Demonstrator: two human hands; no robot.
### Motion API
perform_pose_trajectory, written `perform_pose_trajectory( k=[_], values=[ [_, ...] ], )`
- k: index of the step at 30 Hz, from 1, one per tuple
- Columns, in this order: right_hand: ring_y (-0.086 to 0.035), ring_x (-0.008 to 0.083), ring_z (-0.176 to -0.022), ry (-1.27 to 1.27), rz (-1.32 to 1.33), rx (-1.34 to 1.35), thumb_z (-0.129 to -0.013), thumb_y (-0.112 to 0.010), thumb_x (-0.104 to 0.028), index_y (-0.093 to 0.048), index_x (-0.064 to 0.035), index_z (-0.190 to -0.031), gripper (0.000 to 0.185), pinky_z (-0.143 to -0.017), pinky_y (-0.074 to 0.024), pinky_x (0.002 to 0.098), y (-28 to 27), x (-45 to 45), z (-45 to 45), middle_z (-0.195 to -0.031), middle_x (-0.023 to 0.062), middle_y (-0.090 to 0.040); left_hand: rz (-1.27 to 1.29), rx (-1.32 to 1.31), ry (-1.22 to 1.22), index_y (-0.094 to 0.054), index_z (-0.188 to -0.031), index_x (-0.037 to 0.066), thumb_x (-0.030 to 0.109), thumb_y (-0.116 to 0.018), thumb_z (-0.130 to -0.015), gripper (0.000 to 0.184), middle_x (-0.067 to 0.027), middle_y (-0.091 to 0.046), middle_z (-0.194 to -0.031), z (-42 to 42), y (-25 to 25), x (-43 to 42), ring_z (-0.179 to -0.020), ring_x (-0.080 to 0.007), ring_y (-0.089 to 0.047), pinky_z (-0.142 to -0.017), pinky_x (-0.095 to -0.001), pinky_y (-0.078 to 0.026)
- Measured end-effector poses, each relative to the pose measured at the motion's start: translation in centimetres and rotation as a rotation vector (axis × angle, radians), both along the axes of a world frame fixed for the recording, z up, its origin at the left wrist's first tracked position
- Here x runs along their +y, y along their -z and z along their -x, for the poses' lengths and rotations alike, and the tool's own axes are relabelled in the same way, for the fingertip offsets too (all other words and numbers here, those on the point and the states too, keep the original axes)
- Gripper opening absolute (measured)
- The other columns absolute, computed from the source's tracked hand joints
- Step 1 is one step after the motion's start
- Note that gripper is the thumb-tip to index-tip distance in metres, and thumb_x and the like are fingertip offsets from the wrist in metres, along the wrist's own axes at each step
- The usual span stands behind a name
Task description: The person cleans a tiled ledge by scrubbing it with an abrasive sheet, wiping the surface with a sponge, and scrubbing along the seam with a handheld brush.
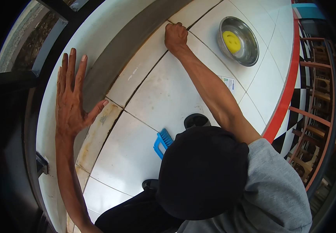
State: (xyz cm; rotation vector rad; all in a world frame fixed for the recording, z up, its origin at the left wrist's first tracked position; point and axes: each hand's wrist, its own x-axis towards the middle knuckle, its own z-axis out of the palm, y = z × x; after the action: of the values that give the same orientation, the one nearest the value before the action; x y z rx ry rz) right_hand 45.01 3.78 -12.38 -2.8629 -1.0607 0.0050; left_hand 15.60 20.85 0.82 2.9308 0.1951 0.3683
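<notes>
My left hand (72, 101) is spread flat with its fingers apart, resting against the pale wall (102, 33) beside the tiled floor. Closed into a fist, my right hand (175, 37) is down at the dark joint between the white tiles (156, 89), close to the foot of the wall. Whatever it grips, if anything, is hidden by the fingers. A blue brush (163, 142) with blue bristles lies on the tiles near my feet, partly covered by my black cap (203, 174). Neither hand touches it.
Right of my right hand stands a metal bowl (249, 56) with a yellow smiley-faced sponge (231, 42) inside. A small printed card (228, 83) lies on the tiles. A red edge strip (285, 93) borders the floor, with wooden furniture (311, 116) beyond. Dark window frames (12, 81) are at left.
</notes>
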Motion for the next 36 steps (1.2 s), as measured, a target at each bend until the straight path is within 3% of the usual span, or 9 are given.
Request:
perform_pose_trajectory(
  k=[9,11,14,19,23,29,33,34,36],
  values=[
    [-0.066,0.0355,-0.088,0.005,-0.040,-0.023,-0.069,-0.064,0.009,-0.069,0.0065,-0.079,0.011,-0.070,-0.0585,0.0403,0.5,-0.5,-0.9,-0.088,0.0262,-0.062,0.004,0.012,0.001,-0.026,-0.154,0.025,0.074,-0.065,-0.070,0.105,-0.0104,-0.016,-0.161,0.1,0.1,0.1,-0.149,-0.0343,-0.012,-0.120,-0.0549,-0.016],
    [-0.066,0.0365,-0.089,0.037,-0.060,-0.029,-0.070,-0.063,0.010,-0.069,0.0073,-0.083,0.015,-0.070,-0.0584,0.0417,0.2,-0.4,-1.0,-0.093,0.0268,-0.062,-0.002,-0.008,0.007,-0.026,-0.154,0.025,0.074,-0.064,-0.070,0.105,-0.0106,-0.016,-0.161,-0.2,-0.1,0.1,-0.149,-0.0347,-0.012,-0.119,-0.0553,-0.016],
    [-0.064,0.0381,-0.093,-0.128,0.024,-0.015,-0.070,-0.061,0.012,-0.070,0.0073,-0.083,0.016,-0.071,-0.0578,0.0460,1.0,-0.9,3.1,-0.101,0.0264,-0.061,0.011,0.003,0.003,-0.026,-0.154,0.024,0.075,-0.063,-0.070,0.104,-0.0112,-0.017,-0.161,-0.1,-0.2,0.2,-0.149,-0.0350,-0.013,-0.119,-0.0552,-0.016],
    [-0.063,0.0392,-0.093,-0.015,-0.116,0.002,-0.069,-0.061,0.012,-0.070,0.0048,-0.080,0.016,-0.074,-0.0574,0.0449,1.0,-1.2,-1.6,-0.099,0.0246,-0.062,0.025,0.041,-0.016,-0.026,-0.154,0.024,0.076,-0.062,-0.070,0.105,-0.0113,-0.017,-0.161,0.5,0.2,0.1,-0.148,-0.0357,-0.013,-0.119,-0.0558,-0.017],
    [-0.063,0.0397,-0.097,-0.080,-0.019,0.023,-0.071,-0.060,0.014,-0.069,0.0068,-0.080,0.015,-0.073,-0.0589,0.0452,1.7,-0.9,2.3,-0.106,0.0267,-0.059,0.009,0.026,-0.018,-0.027,-0.154,0.024,0.077,-0.062,-0.069,0.105,-0.0119,-0.017,-0.161,-0.2,-0.1,0.2,-0.149,-0.0354,-0.013,-0.119,-0.0570,-0.016],
    [-0.064,0.0342,-0.086,-0.023,-0.052,-0.068,-0.068,-0.064,0.010,-0.066,0.0046,-0.076,0.010,-0.064,-0.0574,0.0389,0.7,-0.3,-0.1,-0.097,0.0261,-0.059,0.026,0.031,-0.024,-0.026,-0.154,0.024,0.078,-0.061,-0.069,0.107,-0.0123,-0.018,-0.161,0.0,0.0,0.1,-0.149,-0.0353,-0.013,-0.118,-0.0580,-0.017],
    [-0.064,0.0319,-0.084,-0.092,-0.019,0.049,-0.065,-0.068,0.011,-0.069,0.0057,-0.077,0.013,-0.064,-0.0590,0.0379,0.2,0.4,5.3,-0.093,0.0235,-0.060,-0.018,0.023,-0.016,-0.027,-0.153,0.024,0.078,-0.061,-0.069,0.106,-0.0120,-0.017,-0.161,-0.4,-0.3,0.1,-0.149,-0.0350,-0.013,-0.118,-0.0578,-0.017],
    [-0.060,0.0213,-0.078,-0.196,0.122,-0.064,-0.059,-0.070,0.005,-0.071,-0.0051,-0.068,0.014,-0.056,-0.0493,0.0259,0.5,0.4,7.8,-0.083,0.0177,-0.059,-0.005,0.017,-0.010,-0.027,-0.153,0.025,0.078,-0.062,-0.069,0.105,-0.0115,-0.017,-0.161,-0.4,-0.3,0.1,-0.149,-0.0351,-0.013,-0.118,-0.0575,-0.017],
    [-0.060,0.0213,-0.077,-0.277,0.111,-0.097,-0.059,-0.071,0.003,-0.070,-0.0049,-0.066,0.010,-0.057,-0.0515,0.0284,1.7,0.0,9.7,-0.081,0.0165,-0.059,0.016,0.017,-0.018,-0.027,-0.153,0.026,0.077,-0.062,-0.069,0.105,-0.0111,-0.017,-0.161,-0.2,0.0,0.1,-0.149,-0.0351,-0.013,-0.118,-0.0573,-0.018]
  ],
)
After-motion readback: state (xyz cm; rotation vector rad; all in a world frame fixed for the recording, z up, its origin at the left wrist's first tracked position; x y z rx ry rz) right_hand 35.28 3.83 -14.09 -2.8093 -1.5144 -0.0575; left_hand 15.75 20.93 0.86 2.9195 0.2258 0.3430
